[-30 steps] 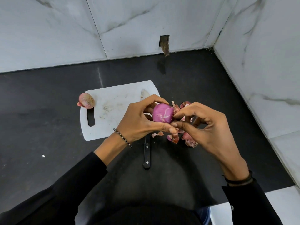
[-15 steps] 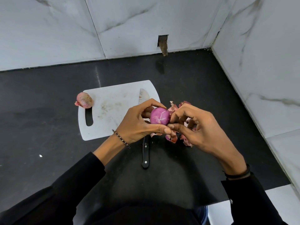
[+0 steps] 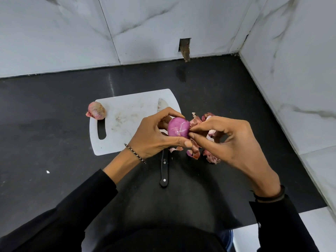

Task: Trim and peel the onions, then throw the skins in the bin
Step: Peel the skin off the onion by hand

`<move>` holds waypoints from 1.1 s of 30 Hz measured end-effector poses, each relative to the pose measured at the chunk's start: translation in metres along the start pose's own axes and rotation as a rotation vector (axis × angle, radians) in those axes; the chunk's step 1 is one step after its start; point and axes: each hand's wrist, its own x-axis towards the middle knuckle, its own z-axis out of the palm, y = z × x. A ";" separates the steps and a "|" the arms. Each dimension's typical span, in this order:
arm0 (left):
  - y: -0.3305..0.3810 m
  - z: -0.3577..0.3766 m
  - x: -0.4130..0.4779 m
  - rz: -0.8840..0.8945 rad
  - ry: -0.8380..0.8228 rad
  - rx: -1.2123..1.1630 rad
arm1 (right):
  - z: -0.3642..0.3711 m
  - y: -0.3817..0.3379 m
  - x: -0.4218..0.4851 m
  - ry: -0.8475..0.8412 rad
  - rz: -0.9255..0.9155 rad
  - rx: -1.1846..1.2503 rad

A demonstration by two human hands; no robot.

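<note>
Black counter (image 3: 54, 142); glossy purple onion (image 3: 178, 128) in left hand (image 3: 151, 139), skin (image 3: 195, 122) in right hand (image 3: 234, 144)

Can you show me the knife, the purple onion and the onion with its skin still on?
knife (image 3: 164, 171): head view, on its black handle.
purple onion (image 3: 177, 128): head view, on its peeled side.
unpeeled onion (image 3: 96, 110): head view, on its papery skin.

1. Kitchen corner, this: black countertop (image 3: 54, 142) meeting white marble-look wall tiles (image 3: 54, 33).
2. White chopping board (image 3: 127, 110), black-handled knife (image 3: 164, 171) lying partly on it.
3. Onion skins (image 3: 211, 157) heaped just beside the board.
</note>
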 end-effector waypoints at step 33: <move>0.029 0.025 0.003 -0.289 0.079 -0.159 | 0.042 0.001 0.003 0.217 -0.049 -0.242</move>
